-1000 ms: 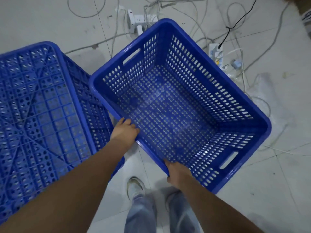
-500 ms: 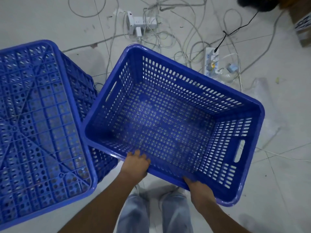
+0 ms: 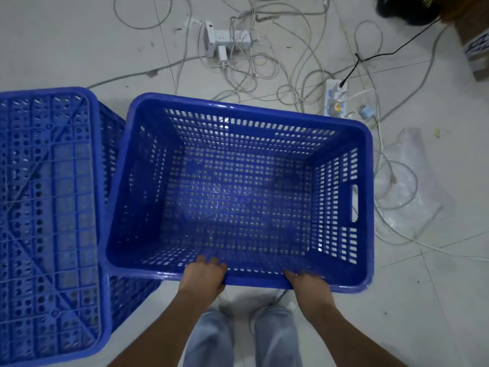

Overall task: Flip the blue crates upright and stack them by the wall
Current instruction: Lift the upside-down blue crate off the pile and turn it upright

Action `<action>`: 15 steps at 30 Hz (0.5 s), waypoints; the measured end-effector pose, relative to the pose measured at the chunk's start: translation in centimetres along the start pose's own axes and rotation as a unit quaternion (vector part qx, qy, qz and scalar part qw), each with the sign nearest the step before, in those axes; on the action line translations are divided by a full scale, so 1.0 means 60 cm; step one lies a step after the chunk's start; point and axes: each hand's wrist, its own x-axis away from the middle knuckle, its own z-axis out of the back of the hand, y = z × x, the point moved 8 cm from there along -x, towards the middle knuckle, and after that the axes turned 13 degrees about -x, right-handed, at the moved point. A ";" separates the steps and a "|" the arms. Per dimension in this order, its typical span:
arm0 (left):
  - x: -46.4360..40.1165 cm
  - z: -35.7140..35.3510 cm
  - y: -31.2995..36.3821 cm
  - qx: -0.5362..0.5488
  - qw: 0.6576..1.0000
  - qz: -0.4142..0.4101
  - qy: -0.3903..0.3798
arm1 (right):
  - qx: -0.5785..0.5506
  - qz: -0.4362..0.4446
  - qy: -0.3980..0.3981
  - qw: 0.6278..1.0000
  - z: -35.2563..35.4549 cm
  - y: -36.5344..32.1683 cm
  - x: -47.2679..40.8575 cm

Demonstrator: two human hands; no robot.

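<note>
An upright blue crate [image 3: 367,160] with perforated walls fills the middle of the head view, its open top facing me. My left hand [image 3: 202,276] grips its near rim left of centre, and my right hand [image 3: 309,286] grips the same rim further right. Fingers of both hands curl inside the wall. The crate's left edge overlaps a second blue crate [image 3: 47,221], which lies upside down on the floor with its ribbed base facing up.
Tangled white cables and a power strip [image 3: 227,38] lie on the tiled floor beyond the crate. Another power strip [image 3: 336,98] and a clear plastic bag [image 3: 407,186] lie to the right. A cardboard box [image 3: 476,46] stands at the top right corner. My legs are below the crate.
The held crate has swung from a diagonal to nearly square with me and come closer. Both hands stay on its near rim.
</note>
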 end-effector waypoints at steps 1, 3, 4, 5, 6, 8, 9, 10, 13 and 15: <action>0.000 -0.001 -0.002 0.000 1.000 0.003 0.000 | 0.010 0.005 0.008 1.000 0.010 -0.004 -0.005; -0.001 0.005 -0.005 0.012 1.000 0.007 -0.013 | 0.030 0.013 0.017 0.999 0.029 -0.008 -0.017; -0.002 0.006 -0.007 0.017 1.000 0.011 -0.014 | 0.038 0.014 0.017 0.999 0.038 -0.009 -0.022; -0.004 0.009 -0.008 0.021 1.000 0.017 -0.009 | 0.044 0.015 0.017 0.999 0.047 -0.007 -0.027; -0.007 0.012 -0.008 0.027 0.999 0.022 -0.006 | 0.049 0.015 0.019 0.999 0.055 -0.005 -0.032; -0.013 0.019 -0.002 0.043 0.999 0.026 -0.003 | 0.055 0.017 0.016 0.998 0.067 0.004 -0.039; -0.017 0.021 0.004 0.049 0.998 0.026 -0.003 | 0.058 0.018 0.011 0.998 0.072 0.010 -0.042; -0.020 0.023 0.011 0.053 0.998 0.025 -0.005 | 0.061 0.016 0.003 0.998 0.074 0.018 -0.044; -0.025 0.019 0.036 0.059 0.998 0.023 -0.026 | 0.070 0.013 -0.025 0.997 0.071 0.035 -0.046; -0.027 0.009 0.051 0.070 0.996 0.028 -0.042 | 0.078 0.012 -0.044 0.996 0.063 0.042 -0.046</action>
